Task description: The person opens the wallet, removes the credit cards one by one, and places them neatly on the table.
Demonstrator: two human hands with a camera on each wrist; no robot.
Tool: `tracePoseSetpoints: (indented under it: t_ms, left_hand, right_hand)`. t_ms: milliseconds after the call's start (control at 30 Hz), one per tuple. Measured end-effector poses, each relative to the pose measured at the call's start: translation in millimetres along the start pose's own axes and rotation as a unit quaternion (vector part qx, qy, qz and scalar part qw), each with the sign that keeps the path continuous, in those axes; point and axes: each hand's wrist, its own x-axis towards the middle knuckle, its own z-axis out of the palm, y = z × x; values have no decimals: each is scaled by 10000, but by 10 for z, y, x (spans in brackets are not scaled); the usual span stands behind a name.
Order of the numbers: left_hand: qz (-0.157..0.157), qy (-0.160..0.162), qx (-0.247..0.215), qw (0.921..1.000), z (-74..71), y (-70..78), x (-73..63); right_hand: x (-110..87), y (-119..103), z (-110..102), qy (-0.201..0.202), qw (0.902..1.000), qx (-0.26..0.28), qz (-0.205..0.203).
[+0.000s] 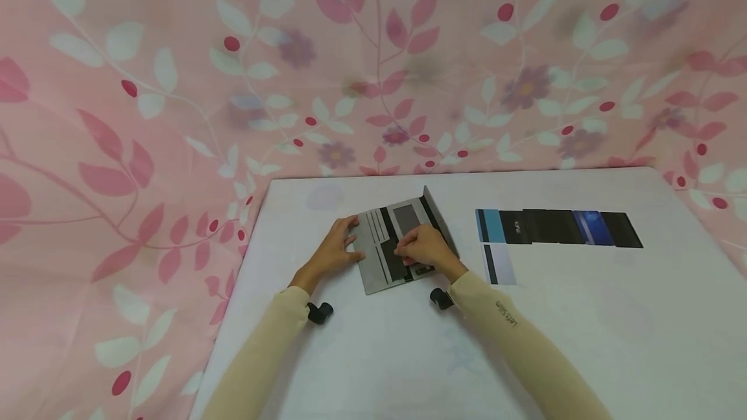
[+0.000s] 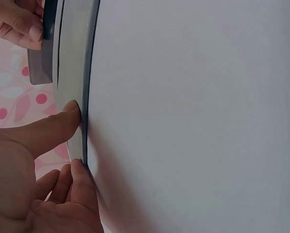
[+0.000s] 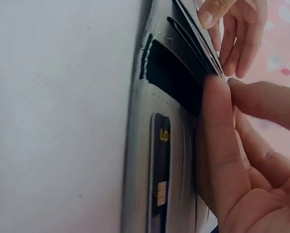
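A grey wallet lies unfolded on the table, its right side panel tilted up. My left hand holds its left edge; in the left wrist view the thumb presses on that edge with the fingers beside it. Over the middle of the wallet is my right hand, thumb and forefinger pinching a dark, thin flap there; whether that is part of the wallet or a card I cannot tell. A black chip card with gold lettering sits in a slot near the right hand.
Right of the wallet, several cards lie overlapped in a row, among them a light blue card and a dark blue card. Below the row's left end is a pale card with a black stripe. Pink floral cloth hangs behind the white table.
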Motion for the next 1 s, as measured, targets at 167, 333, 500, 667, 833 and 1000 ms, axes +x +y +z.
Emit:
tracePoseSetpoints:
  t_ms: [167, 333, 500, 667, 833, 1000]
  left_hand:
    - [-210, -73, 173, 9996, 17, 34, 4]
    - [-366, -3, 168, 9992, -18, 69, -24]
    - [-416, -60, 214, 9989, -30, 68, -21]
    - [-403, -58, 290, 9987, -32, 86, -18]
    - [-355, -89, 256, 9990, -25, 106, -26]
    - [-390, -111, 279, 9988, -20, 81, -22]
  right_hand:
    - [-68, 52, -170, 106, 9998, 123, -117]
    - [-232, 30, -480, 240, 9987, 400, -199]
    - [-397, 83, -795, 200, 9982, 548, -145]
    - [-553, 255, -1135, 336, 9981, 508, -77]
    - [-739, 466, -1465, 485, 9972, 564, 66]
    - [-900, 670, -1739, 748, 9964, 216, 334]
